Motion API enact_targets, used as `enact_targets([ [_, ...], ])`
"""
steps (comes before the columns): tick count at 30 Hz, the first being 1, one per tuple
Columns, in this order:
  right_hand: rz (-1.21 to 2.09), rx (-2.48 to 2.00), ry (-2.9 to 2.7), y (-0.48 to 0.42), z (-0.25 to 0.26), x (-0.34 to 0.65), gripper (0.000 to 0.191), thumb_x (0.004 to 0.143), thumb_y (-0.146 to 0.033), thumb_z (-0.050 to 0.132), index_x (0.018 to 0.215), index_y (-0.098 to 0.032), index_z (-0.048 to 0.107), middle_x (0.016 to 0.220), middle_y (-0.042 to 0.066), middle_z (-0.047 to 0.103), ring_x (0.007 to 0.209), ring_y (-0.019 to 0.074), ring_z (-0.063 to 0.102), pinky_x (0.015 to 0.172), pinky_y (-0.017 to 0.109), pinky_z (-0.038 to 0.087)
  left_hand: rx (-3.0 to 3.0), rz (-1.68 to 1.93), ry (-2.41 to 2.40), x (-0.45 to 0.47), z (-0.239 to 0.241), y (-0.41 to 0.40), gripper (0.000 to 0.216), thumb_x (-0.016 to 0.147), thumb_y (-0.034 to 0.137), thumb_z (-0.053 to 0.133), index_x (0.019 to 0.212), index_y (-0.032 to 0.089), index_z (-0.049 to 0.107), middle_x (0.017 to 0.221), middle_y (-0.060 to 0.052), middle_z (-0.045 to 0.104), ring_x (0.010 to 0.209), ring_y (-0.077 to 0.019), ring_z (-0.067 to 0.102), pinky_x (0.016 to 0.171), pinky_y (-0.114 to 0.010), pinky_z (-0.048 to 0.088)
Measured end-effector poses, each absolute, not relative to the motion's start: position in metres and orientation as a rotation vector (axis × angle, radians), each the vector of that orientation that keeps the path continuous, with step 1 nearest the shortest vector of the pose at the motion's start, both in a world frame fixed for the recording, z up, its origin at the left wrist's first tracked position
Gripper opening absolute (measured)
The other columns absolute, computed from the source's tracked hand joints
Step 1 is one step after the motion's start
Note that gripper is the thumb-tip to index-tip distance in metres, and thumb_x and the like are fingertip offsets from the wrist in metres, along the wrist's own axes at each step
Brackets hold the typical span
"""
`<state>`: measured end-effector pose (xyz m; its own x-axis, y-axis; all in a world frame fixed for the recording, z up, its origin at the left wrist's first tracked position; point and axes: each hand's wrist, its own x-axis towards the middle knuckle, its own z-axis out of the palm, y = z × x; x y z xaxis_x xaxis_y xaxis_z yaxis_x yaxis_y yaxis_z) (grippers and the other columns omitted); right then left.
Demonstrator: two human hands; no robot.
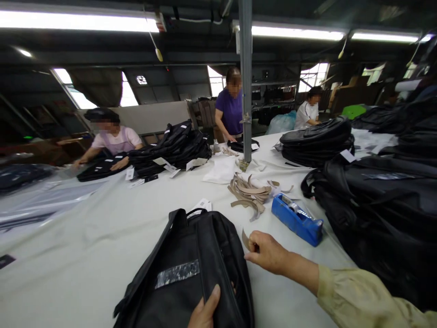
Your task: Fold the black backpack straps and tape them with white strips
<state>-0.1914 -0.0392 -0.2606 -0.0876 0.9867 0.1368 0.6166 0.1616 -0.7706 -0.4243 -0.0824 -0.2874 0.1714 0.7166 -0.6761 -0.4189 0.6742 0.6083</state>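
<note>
A black backpack [180, 246] lies in front of me on the white-covered table, its shoulder straps facing up and a clear shiny strip of tape [177, 274] across its back panel. My left hand [204, 310] grips a shoulder strap [213, 255], thumb on top and a fingertip showing at the far edge. To the right of the bag, my right hand [268, 253] pinches a short greyish-beige strip [245, 239] that sticks up from the fingers. A white tag [204, 205] pokes out behind the bag's top handle.
A blue tape dispenser [297, 221] and a heap of beige strips [251, 191] lie beyond my right hand. Black bags are piled at right [382, 205], back right [316, 141] and back left [170, 148]. A metal post [246, 82] rises from the table. Several co-workers stand across it.
</note>
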Motion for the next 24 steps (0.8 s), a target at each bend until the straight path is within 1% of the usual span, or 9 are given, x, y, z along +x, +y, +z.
enact_targets([
  [3, 0.904, -1.442, -1.670, -0.084, -0.251, -0.188, 0.020, 0.066, -0.020, 0.077, 0.066, -0.017, 0.058, 0.072, -0.003, 0.059, 0.072, 0.0123, 0.053, 0.067, 0.025, 0.039, 0.346, 0.839, 1.069, -0.414, -0.286, -0.107, 0.032, 0.080, 0.026, 0.076, 0.105, 0.008, 0.071, 0.091, -0.015, 0.078, 0.098, -0.0327, 0.072, 0.092, -0.044, 0.059],
  [6, 1.049, -1.359, -1.601, -0.119, -0.248, -0.185, 0.008, 0.070, -0.015, 0.068, 0.076, -0.018, 0.064, 0.075, -0.002, 0.063, 0.072, 0.0122, 0.056, 0.067, 0.024, 0.041, 0.381, 0.810, 1.084, -0.408, -0.284, -0.140, 0.029, 0.079, 0.027, 0.076, 0.100, 0.007, 0.072, 0.088, -0.016, 0.078, 0.096, -0.0331, 0.073, 0.087, -0.042, 0.061],
  [9, 1.301, -1.345, -1.427, -0.145, -0.252, -0.181, 0.030, 0.067, -0.013, 0.063, 0.097, -0.017, 0.064, 0.068, -0.005, 0.061, 0.058, 0.0108, 0.054, 0.054, 0.022, 0.040, 0.404, 0.740, 1.118, -0.411, -0.271, -0.162, 0.029, 0.080, 0.028, 0.075, 0.097, 0.005, 0.071, 0.086, -0.018, 0.077, 0.090, -0.0328, 0.074, 0.082, -0.041, 0.063],
  [10, 1.364, -1.374, -1.382, -0.151, -0.253, -0.180, 0.030, 0.066, -0.015, 0.064, 0.096, -0.016, 0.064, 0.064, -0.005, 0.060, 0.053, 0.0105, 0.052, 0.050, 0.022, 0.038, 0.412, 0.704, 1.135, -0.414, -0.263, -0.165, 0.029, 0.081, 0.027, 0.074, 0.097, 0.004, 0.071, 0.085, -0.018, 0.077, 0.087, -0.0327, 0.074, 0.080, -0.042, 0.063],
  [12, 1.403, -1.461, -1.374, -0.162, -0.251, -0.179, 0.016, 0.066, -0.018, 0.064, 0.081, -0.014, 0.066, 0.058, -0.004, 0.058, 0.050, 0.0102, 0.050, 0.046, 0.021, 0.036, 0.426, 0.629, 1.169, -0.419, -0.241, -0.165, 0.027, 0.083, 0.026, 0.070, 0.097, 0.002, 0.070, 0.084, -0.020, 0.076, 0.080, -0.0318, 0.075, 0.075, -0.042, 0.063],
  [14, 1.325, -1.522, -1.484, -0.169, -0.243, -0.180, 0.004, 0.065, -0.017, 0.063, 0.067, -0.014, 0.066, 0.057, -0.002, 0.058, 0.052, 0.0102, 0.051, 0.047, 0.021, 0.036, 0.437, 0.569, 1.185, -0.423, -0.219, -0.160, 0.025, 0.087, 0.023, 0.064, 0.099, 0.001, 0.068, 0.083, -0.020, 0.076, 0.074, -0.0299, 0.074, 0.071, -0.041, 0.064],
  [15, 1.277, -1.534, -1.562, -0.171, -0.238, -0.182, 0.004, 0.063, -0.015, 0.062, 0.064, -0.014, 0.066, 0.057, -0.002, 0.060, 0.054, 0.0103, 0.052, 0.048, 0.021, 0.036, 0.442, 0.547, 1.189, -0.423, -0.208, -0.157, 0.025, 0.088, 0.022, 0.061, 0.101, 0.001, 0.068, 0.083, -0.020, 0.076, 0.072, -0.0289, 0.074, 0.068, -0.040, 0.063],
  [19, 1.165, -1.568, -1.860, -0.167, -0.217, -0.201, 0.009, 0.059, -0.010, 0.059, 0.060, -0.016, 0.066, 0.053, -0.002, 0.058, 0.051, 0.0105, 0.051, 0.047, 0.022, 0.034, 0.481, 0.518, 1.253, -0.419, -0.185, -0.149, 0.025, 0.091, 0.018, 0.054, 0.103, 0.000, 0.066, 0.077, -0.018, 0.076, 0.061, -0.0249, 0.072, 0.059, -0.036, 0.062],
  [24, 1.149, -1.547, -1.824, -0.147, -0.221, -0.244, 0.004, 0.061, -0.014, 0.065, 0.062, -0.017, 0.067, 0.039, -0.005, 0.040, 0.043, 0.0097, 0.037, 0.044, 0.025, 0.028, 0.560, 0.549, 1.321, -0.413, -0.189, -0.145, 0.024, 0.090, 0.016, 0.055, 0.104, 0.001, 0.065, 0.076, -0.017, 0.076, 0.063, -0.0253, 0.072, 0.060, -0.035, 0.062],
])
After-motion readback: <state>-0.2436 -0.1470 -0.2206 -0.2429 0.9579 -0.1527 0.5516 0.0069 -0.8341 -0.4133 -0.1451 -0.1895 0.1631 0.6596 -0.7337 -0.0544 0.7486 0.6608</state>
